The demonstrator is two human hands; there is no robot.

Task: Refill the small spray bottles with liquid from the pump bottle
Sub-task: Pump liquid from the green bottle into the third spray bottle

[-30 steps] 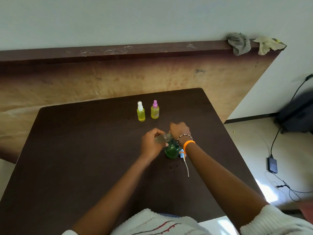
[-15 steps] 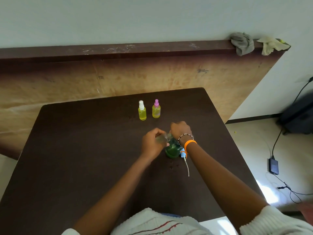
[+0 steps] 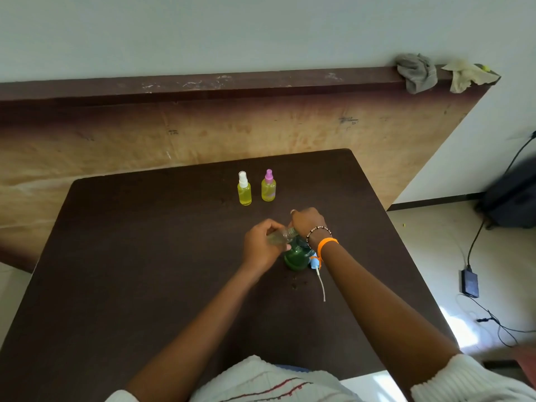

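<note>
Right now my left hand [image 3: 261, 247] curls its fingers round a small clear spray bottle [image 3: 280, 236] tipped sideways at the pump of the green pump bottle [image 3: 296, 256] mid-table, where my right hand [image 3: 308, 223] closes, though what those fingers hold I cannot tell, with two yellow-filled spray bottles [image 3: 244, 192] standing beyond.

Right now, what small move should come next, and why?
Probably press the pump: the left hand holds a clear bottle tilted at the green pump bottle, the right hand sits on top, and the sprayer lies on the table.
</note>
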